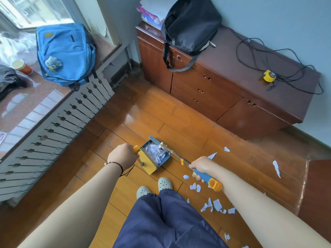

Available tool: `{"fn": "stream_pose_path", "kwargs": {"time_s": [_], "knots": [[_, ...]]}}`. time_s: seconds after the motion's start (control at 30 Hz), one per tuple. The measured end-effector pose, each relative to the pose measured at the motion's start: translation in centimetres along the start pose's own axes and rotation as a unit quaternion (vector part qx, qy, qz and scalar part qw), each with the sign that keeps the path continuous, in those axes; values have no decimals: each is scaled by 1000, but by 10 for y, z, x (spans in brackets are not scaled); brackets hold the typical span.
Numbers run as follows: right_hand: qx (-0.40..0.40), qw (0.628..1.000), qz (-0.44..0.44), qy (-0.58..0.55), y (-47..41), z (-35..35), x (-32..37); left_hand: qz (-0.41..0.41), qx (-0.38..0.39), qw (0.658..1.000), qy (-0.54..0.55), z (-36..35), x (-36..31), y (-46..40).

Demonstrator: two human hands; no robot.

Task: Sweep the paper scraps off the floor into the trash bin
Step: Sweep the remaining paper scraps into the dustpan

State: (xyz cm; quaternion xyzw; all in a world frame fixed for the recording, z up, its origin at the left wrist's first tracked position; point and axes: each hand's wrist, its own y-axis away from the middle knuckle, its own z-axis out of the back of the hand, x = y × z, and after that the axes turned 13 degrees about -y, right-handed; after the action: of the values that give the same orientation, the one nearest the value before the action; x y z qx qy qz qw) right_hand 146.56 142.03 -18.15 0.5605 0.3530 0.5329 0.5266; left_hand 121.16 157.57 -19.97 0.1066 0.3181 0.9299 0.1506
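**A:** What have I got in the hands?

**B:** My left hand has its fingers curled tight round the yellow top of the dustpan handle. My right hand is wrapped round the blue grip of the broom, fingers closed on it, the yellow end cap sticking out toward 4 o'clock.

**A:** And the dustpan?

**B:** The dustpan stands on the wooden floor at 12 o'clock from my shoes, blue box with a yellow comb edge. A heap of scraps lies inside it, and the broom head rests at its rim, touching that heap.

**A:** Anything left on the boards?

**B:** Yes. Loose paper scraps lie at 4 o'clock from the shoes, beside my right forearm, and a long strip sits well apart at 3 o'clock, near the cabinet. I cannot see a trash bin from here.

**A:** Around the room?

**B:** A blue backpack on the sill at 10 o'clock, a black bag on the cabinet at 12.
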Motion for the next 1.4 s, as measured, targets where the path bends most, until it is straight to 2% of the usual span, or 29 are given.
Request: {"fn": "stream_pose_path", "kwargs": {"time_s": [0.37,0.57,0.77,0.83,1.1,1.4], "knots": [[-58,997,29,31,-8,22,20,11,-12,1000,24,-20,28,19],[-92,994,34,46,-46,-3,9,18,-7,1000,20,-29,29,24],[-55,998,-7,27,-45,-44,-7,23,-12,1000,13,-24,15,24],[-29,999,-12,-10,-41,-54,-11,23,-13,1000,11,-21,13,24],[40,992,-3,-123,-12,-38,-11,24,-21,999,32,-24,15,27],[64,992,50,-95,6,-20,-5,57,-25,995,74,-30,32,51]]}}
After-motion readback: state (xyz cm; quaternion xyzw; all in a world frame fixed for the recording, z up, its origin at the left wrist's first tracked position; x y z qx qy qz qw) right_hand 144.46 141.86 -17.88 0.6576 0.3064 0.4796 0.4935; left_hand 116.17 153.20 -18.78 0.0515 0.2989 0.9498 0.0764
